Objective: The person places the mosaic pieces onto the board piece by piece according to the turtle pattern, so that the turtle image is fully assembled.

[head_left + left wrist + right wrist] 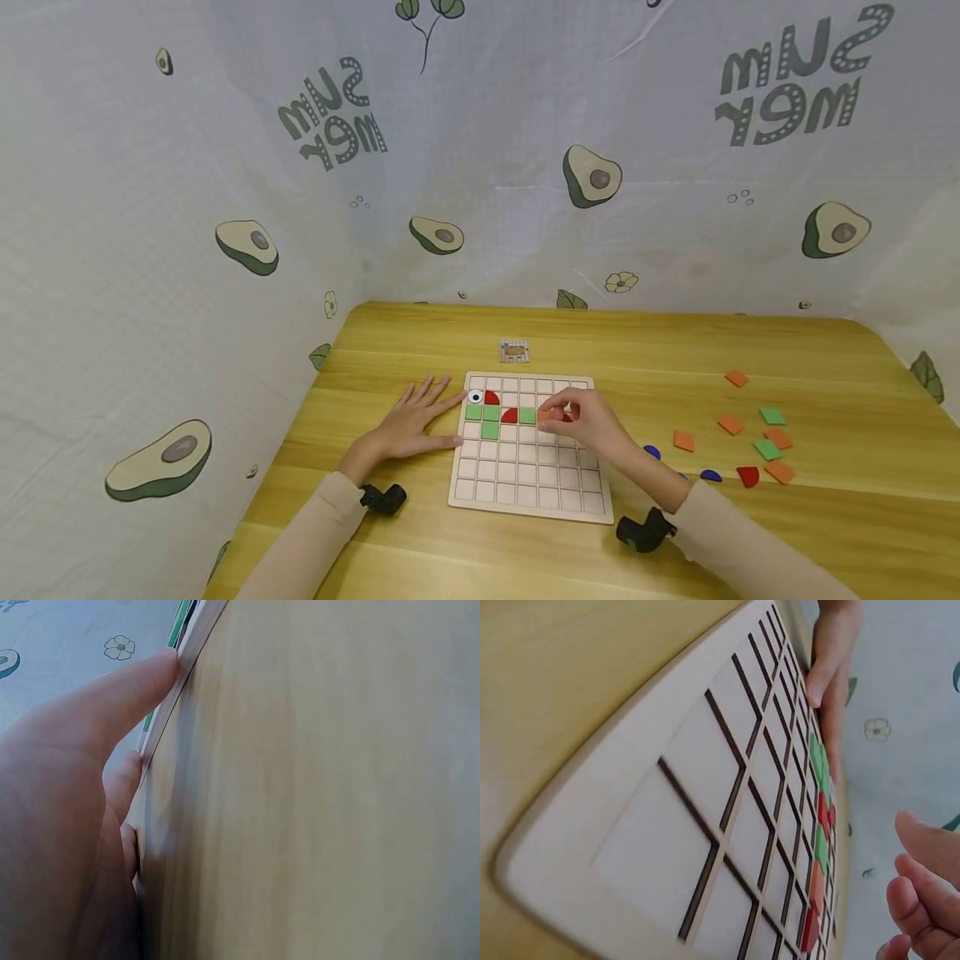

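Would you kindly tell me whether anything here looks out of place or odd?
The lettering on the backdrop reads backwards, as if seen from behind. Otherwise nothing stands out: the board lies flat, and the loose pieces right of it show no evident damage.

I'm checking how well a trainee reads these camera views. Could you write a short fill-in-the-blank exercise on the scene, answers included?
1. In the head view, the left hand touches the board at its ____ edge.
2. In that view, the piece directly right of the eye piece is coloured ____.
3. In the right wrist view, a green piece and the nearest red piece have one ____ piece between them.
4. In the head view, the loose orange squares lie to the board's ____.

Missing words: left; red; orange; right.
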Demonstrator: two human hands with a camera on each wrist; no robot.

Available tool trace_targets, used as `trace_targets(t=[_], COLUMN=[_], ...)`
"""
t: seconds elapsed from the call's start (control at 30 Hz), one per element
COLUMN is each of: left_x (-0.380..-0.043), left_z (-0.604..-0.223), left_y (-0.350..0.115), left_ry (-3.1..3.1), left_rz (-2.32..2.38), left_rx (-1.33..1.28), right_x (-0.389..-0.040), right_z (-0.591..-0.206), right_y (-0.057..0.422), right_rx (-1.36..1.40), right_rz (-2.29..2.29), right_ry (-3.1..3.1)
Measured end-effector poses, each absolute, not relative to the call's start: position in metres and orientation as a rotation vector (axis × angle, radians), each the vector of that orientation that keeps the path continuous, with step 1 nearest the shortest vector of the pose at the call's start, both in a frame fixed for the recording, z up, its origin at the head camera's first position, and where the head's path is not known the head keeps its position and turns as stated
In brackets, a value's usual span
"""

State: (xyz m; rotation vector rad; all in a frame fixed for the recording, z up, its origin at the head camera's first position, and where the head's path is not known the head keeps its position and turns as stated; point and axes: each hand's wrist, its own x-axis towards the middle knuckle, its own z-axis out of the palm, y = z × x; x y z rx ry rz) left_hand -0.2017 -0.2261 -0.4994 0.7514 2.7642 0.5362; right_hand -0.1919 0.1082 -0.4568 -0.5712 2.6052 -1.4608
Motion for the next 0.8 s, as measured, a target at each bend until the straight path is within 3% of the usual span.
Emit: trace_targets(t=[0.8], left_x=[-0.202], left_z=[-0.5], left_y=[-0.225], left_ry=[2.749], left_rz=[0.506], left_rx=[0.731], right_x=[-0.168], right_z=[-0.474], right_y=[0.263], right_rx=[-0.452], right_rz=[-1.371], right_ry=[2.924])
